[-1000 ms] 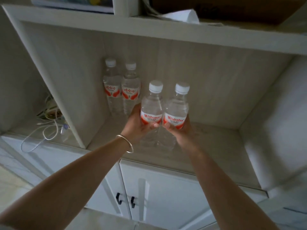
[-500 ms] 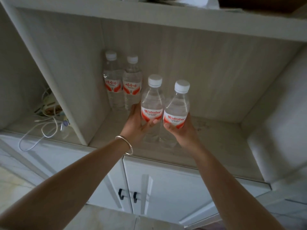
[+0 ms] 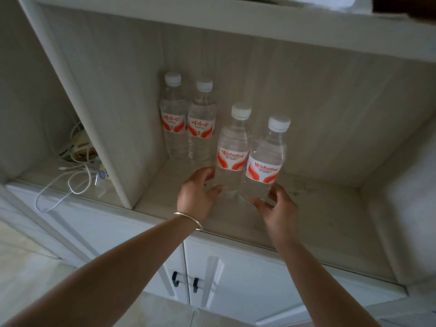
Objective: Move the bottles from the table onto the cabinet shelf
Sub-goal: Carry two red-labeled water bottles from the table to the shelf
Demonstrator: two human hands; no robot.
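Observation:
Four clear water bottles with white caps and red-and-white labels stand in the cabinet shelf (image 3: 306,208). Two bottles (image 3: 175,119) (image 3: 201,123) stand at the back left corner. In front of them are two more, side by side. My left hand (image 3: 197,197) curls round the lower part of the left front bottle (image 3: 232,147), thumb in front of it. My right hand (image 3: 279,211) holds the base of the right front bottle (image 3: 266,159) between thumb and fingers. Both front bottles are upright, their bottoms on or just above the shelf board.
A vertical divider (image 3: 94,109) bounds the compartment on the left. Beyond it lie white cables and a small device (image 3: 77,159). The upper shelf board (image 3: 283,24) runs overhead. White cabinet doors with dark handles (image 3: 186,283) are below. The right part of the shelf is bare.
Both front bottles have gone down and deeper into the shelf. My hands have slid from the labels to the bottles' bases, and their fingers have loosened.

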